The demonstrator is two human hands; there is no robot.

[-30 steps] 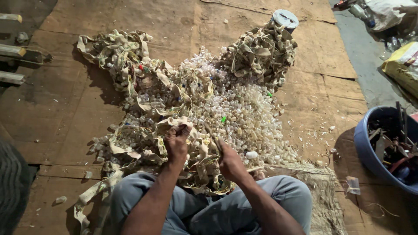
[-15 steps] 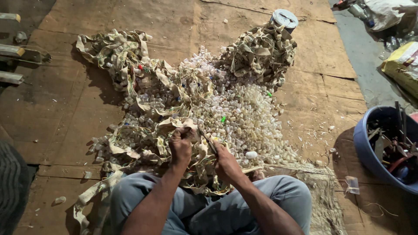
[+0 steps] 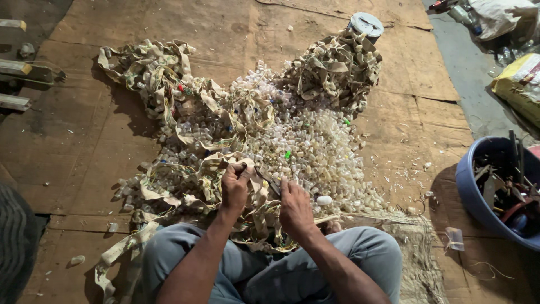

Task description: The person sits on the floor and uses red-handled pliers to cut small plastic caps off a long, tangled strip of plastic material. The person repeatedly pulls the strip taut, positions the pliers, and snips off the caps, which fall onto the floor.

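Strips [image 3: 225, 169] of pale tape studded with little sockets sit tangled right in front of our knees; our left hand [image 3: 235, 188] is clenched on one, our right hand [image 3: 295, 207] pinches a thin dark tool [image 3: 269, 181]. Honestly, that tool could slip toward our left fingers, since everything's tangled over the loose plastic caps [image 3: 315, 152].

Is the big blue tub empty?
No, the blue tub at the right edge holds a jumble of dark metal scraps and tools.

Cardboard floor [image 3: 129, 163]: tape tangle [image 3: 185, 129], plastic caps [image 3: 315, 152], tub [image 3: 478, 197].
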